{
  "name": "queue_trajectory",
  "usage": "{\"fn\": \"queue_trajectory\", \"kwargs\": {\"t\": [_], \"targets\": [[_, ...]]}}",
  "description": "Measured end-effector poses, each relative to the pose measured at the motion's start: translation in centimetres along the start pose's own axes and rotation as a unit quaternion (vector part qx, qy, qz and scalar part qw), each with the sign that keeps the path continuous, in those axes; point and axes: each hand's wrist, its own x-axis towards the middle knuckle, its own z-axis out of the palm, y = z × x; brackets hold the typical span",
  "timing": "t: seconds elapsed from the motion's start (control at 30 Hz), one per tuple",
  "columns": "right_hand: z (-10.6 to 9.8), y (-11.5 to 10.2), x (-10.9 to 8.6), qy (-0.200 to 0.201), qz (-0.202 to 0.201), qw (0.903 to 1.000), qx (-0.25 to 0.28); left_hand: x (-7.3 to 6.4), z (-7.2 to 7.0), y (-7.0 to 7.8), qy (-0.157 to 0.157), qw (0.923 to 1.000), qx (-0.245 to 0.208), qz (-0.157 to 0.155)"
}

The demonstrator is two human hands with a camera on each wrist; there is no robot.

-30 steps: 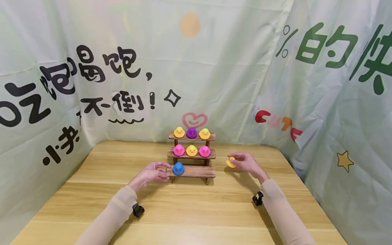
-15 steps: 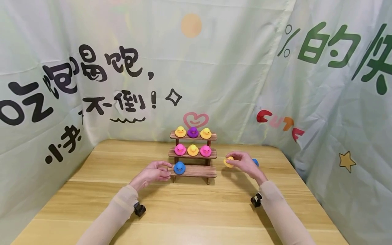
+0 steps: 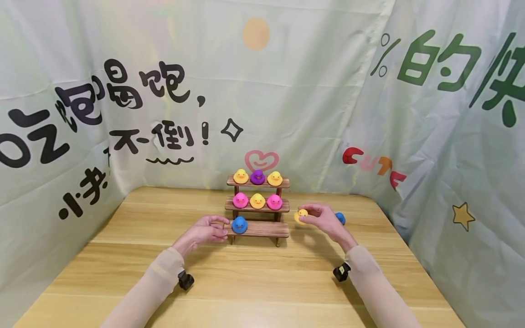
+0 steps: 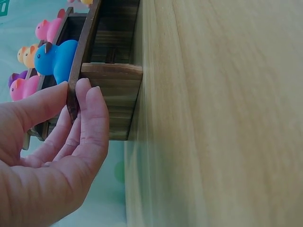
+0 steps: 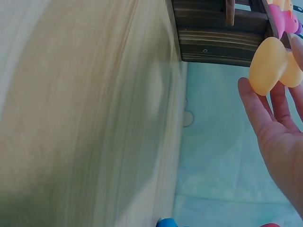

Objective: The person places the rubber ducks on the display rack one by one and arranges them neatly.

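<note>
A three-step wooden display shelf stands on the table. My left hand grips the left end of its lowest step, thumb above and fingers below in the left wrist view. Right beside that thumb sits a blue rubber duck. To the right of the shelf, my right hand pinches a yellow rubber duck above the table; the right wrist view shows the duck between thumb and fingers. On the middle step are pink, yellow and pink ducks; yellow, purple and yellow ducks line the top step.
Another blue duck is on the table behind my right hand, partly hidden. A red-pink object barely shows at the bottom of the right wrist view. Printed cloth hangs around the wooden table.
My right hand has carried the yellow duck a little left toward the shelf, uncovering the blue duck behind it. The left hand keeps its hold on the shelf.
</note>
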Motion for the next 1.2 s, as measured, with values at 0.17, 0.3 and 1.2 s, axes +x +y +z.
{"fn": "queue_trajectory", "kwargs": {"t": [0.17,0.3,1.2], "targets": [[0.5,-0.1,-0.2,-0.004,-0.003,0.9996,0.028,0.1,-0.1,-0.1,-0.002,1.0000,0.001,0.005],[1.0,0.0,-0.3,-0.014,0.001,0.9987,0.050,0.1,0.0,0.0,-0.003,1.0000,-0.001,0.005],[6.3,-1.1,-0.8,-0.052,-0.002,0.9945,0.091,0.0,0.0,0.0,-0.001,0.9999,0.009,0.006]]}}
